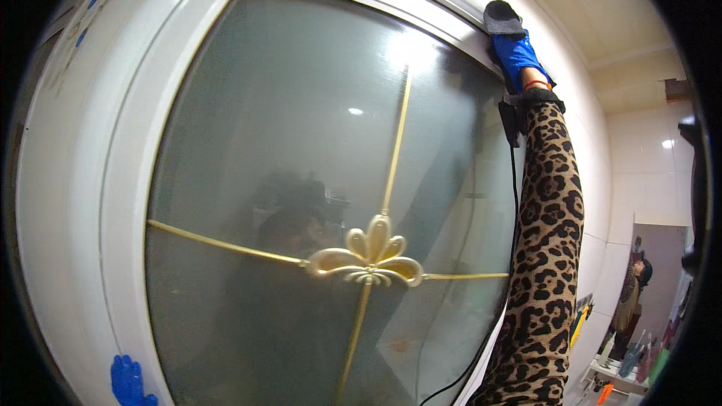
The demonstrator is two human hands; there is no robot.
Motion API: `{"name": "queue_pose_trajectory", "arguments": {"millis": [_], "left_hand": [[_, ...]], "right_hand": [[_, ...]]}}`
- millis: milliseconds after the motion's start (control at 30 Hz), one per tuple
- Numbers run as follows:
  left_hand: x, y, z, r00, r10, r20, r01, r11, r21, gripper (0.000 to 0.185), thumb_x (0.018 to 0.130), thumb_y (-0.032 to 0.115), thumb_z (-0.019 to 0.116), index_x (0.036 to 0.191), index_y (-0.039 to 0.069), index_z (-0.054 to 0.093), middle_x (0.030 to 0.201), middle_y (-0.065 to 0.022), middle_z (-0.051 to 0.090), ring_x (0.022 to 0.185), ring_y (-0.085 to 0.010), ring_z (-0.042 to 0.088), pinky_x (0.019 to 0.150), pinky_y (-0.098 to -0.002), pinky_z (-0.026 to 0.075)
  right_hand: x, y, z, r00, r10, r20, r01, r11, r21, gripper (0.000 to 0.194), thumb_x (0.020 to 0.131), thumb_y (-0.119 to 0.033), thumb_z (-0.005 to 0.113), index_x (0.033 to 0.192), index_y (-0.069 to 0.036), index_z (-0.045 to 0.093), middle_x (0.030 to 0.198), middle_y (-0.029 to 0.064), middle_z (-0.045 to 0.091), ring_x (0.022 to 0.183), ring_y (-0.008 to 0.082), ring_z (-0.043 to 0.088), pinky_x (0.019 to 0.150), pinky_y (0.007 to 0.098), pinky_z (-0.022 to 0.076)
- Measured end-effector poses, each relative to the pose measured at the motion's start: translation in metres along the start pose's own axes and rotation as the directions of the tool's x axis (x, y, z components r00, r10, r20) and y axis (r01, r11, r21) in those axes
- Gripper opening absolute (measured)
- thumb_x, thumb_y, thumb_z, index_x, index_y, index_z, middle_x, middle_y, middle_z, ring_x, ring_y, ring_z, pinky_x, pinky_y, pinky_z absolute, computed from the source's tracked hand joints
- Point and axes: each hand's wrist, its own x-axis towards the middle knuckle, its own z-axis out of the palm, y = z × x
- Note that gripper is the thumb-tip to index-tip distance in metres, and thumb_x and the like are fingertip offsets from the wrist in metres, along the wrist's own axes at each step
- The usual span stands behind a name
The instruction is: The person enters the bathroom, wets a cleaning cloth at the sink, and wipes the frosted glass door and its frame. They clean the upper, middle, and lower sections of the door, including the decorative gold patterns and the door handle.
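A door or window panel has dark frosted glass [271, 124], a white frame [127, 225] and gold strips meeting at a flower-shaped ornament [369, 262]. My right hand [514, 59], in a blue glove, reaches high to the frame's upper right edge. A black and grey piece, perhaps a cloth or pad [503, 20], covers its fingers, so its grip is hidden. At that wrist is a black device [509, 121] with a black cable [514, 192] hanging down. My left hand [130, 382], blue-gloved, lies against the lower left of the white frame, fingers extended, with no object visible in it.
White tiled wall [637, 180] stands to the right, under a pale ceiling. Low on the right, a mirror [657, 287] reflects a person, above a shelf [620, 375] with bottles and other items. A yellow-handled tool [579, 327] is beside my right sleeve.
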Motion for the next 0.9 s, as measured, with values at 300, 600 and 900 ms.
{"name": "queue_pose_trajectory", "arguments": {"millis": [300,600,900], "left_hand": [[-0.014,-0.055,-0.055,0.992,-0.063,-0.114,0.063,0.998,-0.007,0.047,0.098,0.029,0.053,0.131,-0.004,0.056,0.136,-0.0232,0.054,0.129,-0.0424,0.047,0.110,-0.0524,0.035],[-0.016,-0.120,-0.049,0.917,-0.292,-0.273,0.263,0.955,-0.137,0.051,0.096,0.034,0.052,0.133,-0.001,0.054,0.140,-0.0205,0.050,0.132,-0.0380,0.045,0.110,-0.0507,0.033],[0.092,-0.196,0.023,0.972,-0.135,-0.194,0.074,0.954,-0.289,0.063,0.095,0.031,0.049,0.147,-0.003,0.039,0.158,-0.0180,0.028,0.147,-0.0316,0.023,0.120,-0.0459,0.017]], "right_hand": [[0.021,0.014,0.009,0.908,-0.401,-0.124,0.359,0.895,-0.263,0.043,0.097,-0.041,0.047,0.117,-0.005,0.057,0.111,0.0240,0.063,0.102,0.0391,0.060,0.090,0.0440,0.0482],[-0.001,-0.009,-0.001,0.895,-0.438,-0.081,0.426,0.895,-0.130,0.034,0.096,-0.032,0.052,0.101,0.000,0.058,0.090,0.0242,0.061,0.085,0.0400,0.061,0.079,0.0480,0.0488],[-0.026,-0.003,-0.027,0.774,-0.626,-0.100,0.485,0.687,-0.541,0.030,0.093,-0.028,0.059,0.104,0.001,0.059,0.101,0.0219,0.060,0.096,0.0352,0.060,0.092,0.0408,0.0470]]}}
